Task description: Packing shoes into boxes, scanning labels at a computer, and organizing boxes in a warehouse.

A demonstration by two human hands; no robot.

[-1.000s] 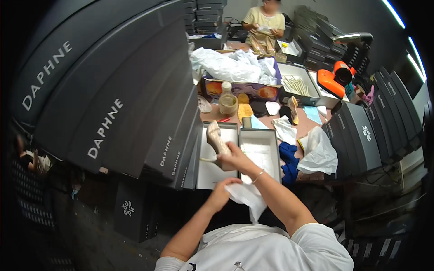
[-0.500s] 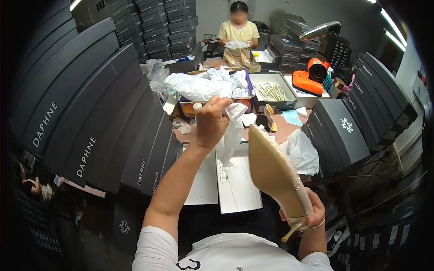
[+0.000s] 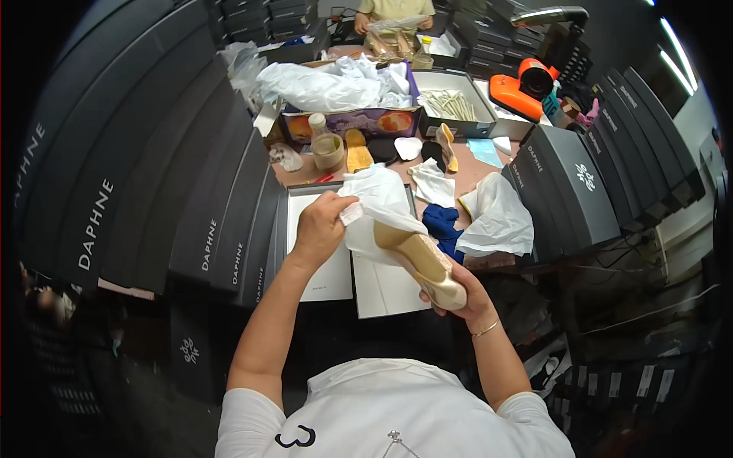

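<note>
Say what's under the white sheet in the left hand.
The front of the pale shoe runs under the sheet; its heel end shows in the right hand. Some of the open box shows below. Toe and part of the box are covered.

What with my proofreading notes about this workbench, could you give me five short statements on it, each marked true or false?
1. The right hand holds a pale shoe. True.
2. The left hand is empty. False: it pinches a white sheet.
3. The blue cloth lies to the right of the open box. True.
4. The orange device is to the left of the purple box. False: it is to the right of it.
5. The person opposite wears a black top. False: the top is pale yellow.
</note>
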